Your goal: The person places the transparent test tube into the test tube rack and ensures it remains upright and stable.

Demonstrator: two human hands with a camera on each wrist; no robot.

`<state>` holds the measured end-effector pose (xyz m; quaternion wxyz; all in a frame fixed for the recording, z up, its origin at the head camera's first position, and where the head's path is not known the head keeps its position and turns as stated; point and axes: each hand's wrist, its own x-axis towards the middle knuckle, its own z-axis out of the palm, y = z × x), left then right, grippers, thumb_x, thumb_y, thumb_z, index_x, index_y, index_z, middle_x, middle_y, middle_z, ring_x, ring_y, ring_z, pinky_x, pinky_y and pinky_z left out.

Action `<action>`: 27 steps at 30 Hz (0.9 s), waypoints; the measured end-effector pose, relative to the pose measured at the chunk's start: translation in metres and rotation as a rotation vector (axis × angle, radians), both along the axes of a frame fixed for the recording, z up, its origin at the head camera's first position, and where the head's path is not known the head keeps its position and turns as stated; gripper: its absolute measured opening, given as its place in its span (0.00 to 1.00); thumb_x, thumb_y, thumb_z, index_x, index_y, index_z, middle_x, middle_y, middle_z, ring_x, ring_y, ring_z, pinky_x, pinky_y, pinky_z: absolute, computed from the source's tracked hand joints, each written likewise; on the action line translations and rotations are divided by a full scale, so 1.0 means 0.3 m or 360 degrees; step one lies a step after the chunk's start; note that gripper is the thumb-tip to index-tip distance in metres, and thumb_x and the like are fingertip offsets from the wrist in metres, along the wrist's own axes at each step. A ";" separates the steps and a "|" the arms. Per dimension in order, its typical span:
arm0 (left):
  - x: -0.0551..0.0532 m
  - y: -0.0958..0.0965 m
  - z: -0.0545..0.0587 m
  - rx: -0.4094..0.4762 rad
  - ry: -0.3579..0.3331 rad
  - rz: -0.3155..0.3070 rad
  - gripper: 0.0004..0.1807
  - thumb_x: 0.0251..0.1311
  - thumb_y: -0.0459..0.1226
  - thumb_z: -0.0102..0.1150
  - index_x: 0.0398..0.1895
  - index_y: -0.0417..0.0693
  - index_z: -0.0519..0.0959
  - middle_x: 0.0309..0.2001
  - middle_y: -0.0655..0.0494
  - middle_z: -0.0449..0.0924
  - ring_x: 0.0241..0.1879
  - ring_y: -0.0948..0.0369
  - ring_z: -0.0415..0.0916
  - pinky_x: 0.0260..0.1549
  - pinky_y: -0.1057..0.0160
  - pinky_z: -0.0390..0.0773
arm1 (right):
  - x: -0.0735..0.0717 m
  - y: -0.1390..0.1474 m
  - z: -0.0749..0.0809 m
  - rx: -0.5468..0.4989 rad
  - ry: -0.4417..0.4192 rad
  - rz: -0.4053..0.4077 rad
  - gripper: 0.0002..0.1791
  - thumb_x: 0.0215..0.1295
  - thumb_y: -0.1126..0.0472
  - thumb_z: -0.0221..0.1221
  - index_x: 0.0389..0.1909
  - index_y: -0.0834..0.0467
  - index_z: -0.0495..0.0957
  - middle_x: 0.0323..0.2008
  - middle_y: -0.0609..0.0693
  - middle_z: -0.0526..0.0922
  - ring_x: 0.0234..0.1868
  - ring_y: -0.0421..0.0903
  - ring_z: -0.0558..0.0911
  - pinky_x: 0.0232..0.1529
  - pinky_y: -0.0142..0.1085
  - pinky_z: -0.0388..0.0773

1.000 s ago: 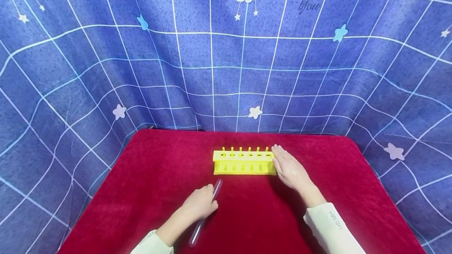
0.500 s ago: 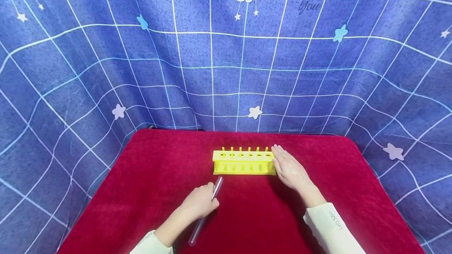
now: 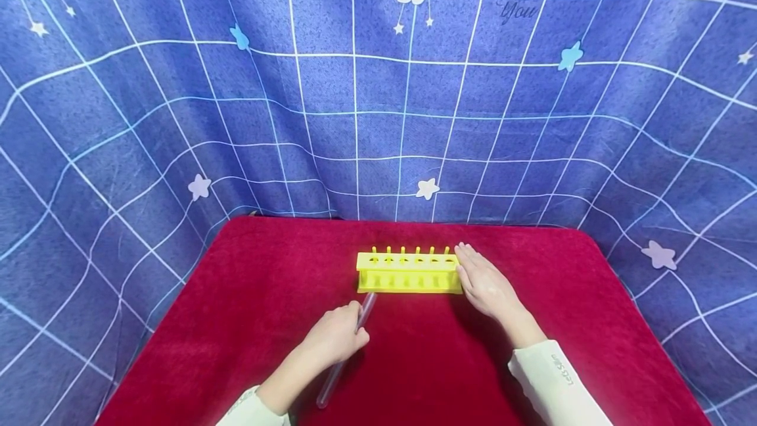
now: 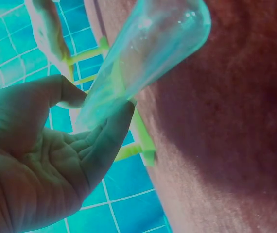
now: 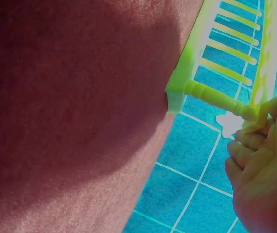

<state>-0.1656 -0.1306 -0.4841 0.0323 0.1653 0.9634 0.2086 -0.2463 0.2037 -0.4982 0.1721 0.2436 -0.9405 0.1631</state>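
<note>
My left hand [image 3: 336, 334] pinches a clear test tube [image 3: 331, 383] between thumb and fingers. In the left wrist view the rounded closed bottom of the tube [image 4: 177, 29] points back toward the camera. The tube slants, its far end overlapping the front left edge of a yellow test tube rack [image 3: 408, 286] in the head view. The rack stands upright, with a row of holes on top and a row of pegs behind. At the rack's right end rests my right hand [image 3: 486, 284], its fingers straight and together against that end, the thumb at the front.
A red cloth [image 3: 266, 268] covers the table beneath the rack and hands. Behind it and along both sides hangs a blue curtain [image 3: 378, 137] with white grid lines and stars. Both forearms wear pale sleeves [image 3: 550, 380].
My left hand has moved slightly forward and right with the test tube, bringing its far end up to the rack's front edge. The right hand and rack have stayed in place.
</note>
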 end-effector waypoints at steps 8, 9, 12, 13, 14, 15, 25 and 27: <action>-0.006 0.002 0.016 0.0057 -0.0005 0.0010 0.08 0.53 0.37 0.59 0.32 0.47 0.71 0.22 0.59 0.68 0.18 0.63 0.68 0.20 0.65 0.71 | 0.002 -0.002 0.004 -0.0013 -0.0030 -0.0010 0.27 0.73 0.62 0.54 0.68 0.72 0.68 0.67 0.68 0.72 0.71 0.63 0.69 0.71 0.53 0.62; -0.007 0.003 0.018 0.0067 -0.0008 0.0010 0.08 0.53 0.37 0.59 0.33 0.46 0.71 0.22 0.58 0.68 0.18 0.63 0.68 0.20 0.65 0.71 | 0.002 -0.003 0.004 -0.0013 -0.0033 -0.0011 0.27 0.73 0.62 0.54 0.68 0.72 0.68 0.67 0.68 0.72 0.71 0.63 0.69 0.71 0.54 0.63; -0.010 0.005 0.024 0.0092 0.0003 0.0006 0.08 0.54 0.37 0.59 0.34 0.46 0.71 0.21 0.58 0.67 0.18 0.63 0.68 0.19 0.65 0.71 | 0.001 -0.003 0.003 -0.0007 -0.0041 -0.0016 0.27 0.73 0.62 0.54 0.68 0.72 0.68 0.68 0.68 0.71 0.71 0.63 0.69 0.71 0.54 0.62; -0.011 0.006 0.026 0.0100 0.0011 0.0004 0.08 0.54 0.37 0.59 0.34 0.45 0.71 0.21 0.58 0.67 0.18 0.63 0.67 0.19 0.65 0.71 | 0.001 -0.003 0.003 -0.0003 -0.0044 -0.0018 0.27 0.73 0.62 0.54 0.68 0.72 0.68 0.68 0.68 0.71 0.71 0.63 0.69 0.72 0.54 0.62; -0.011 0.007 0.028 0.0106 0.0017 0.0002 0.08 0.54 0.36 0.59 0.34 0.45 0.71 0.21 0.58 0.67 0.18 0.63 0.67 0.19 0.65 0.71 | 0.001 -0.003 0.002 0.0000 -0.0047 -0.0020 0.27 0.73 0.62 0.54 0.69 0.71 0.68 0.68 0.68 0.71 0.71 0.63 0.68 0.72 0.53 0.62; -0.012 0.008 0.031 0.0112 0.0021 0.0003 0.09 0.54 0.36 0.59 0.34 0.45 0.71 0.21 0.58 0.67 0.18 0.63 0.67 0.19 0.65 0.71 | 0.001 -0.003 0.002 0.0002 -0.0048 -0.0022 0.27 0.73 0.62 0.54 0.69 0.71 0.68 0.68 0.68 0.71 0.71 0.63 0.68 0.72 0.53 0.62; -0.020 0.012 0.052 0.0197 -0.0016 0.0042 0.10 0.56 0.37 0.60 0.37 0.46 0.70 0.20 0.58 0.68 0.16 0.64 0.66 0.16 0.65 0.70 | 0.003 -0.002 0.005 0.0004 -0.0037 -0.0021 0.27 0.73 0.61 0.54 0.68 0.71 0.68 0.68 0.67 0.72 0.72 0.61 0.68 0.72 0.52 0.62; -0.025 0.014 0.054 0.0207 -0.0025 0.0057 0.10 0.57 0.38 0.60 0.36 0.47 0.69 0.20 0.58 0.68 0.16 0.64 0.66 0.17 0.65 0.71 | 0.003 -0.001 0.005 0.0004 -0.0034 -0.0019 0.27 0.73 0.61 0.53 0.68 0.71 0.68 0.68 0.67 0.72 0.72 0.61 0.68 0.72 0.52 0.62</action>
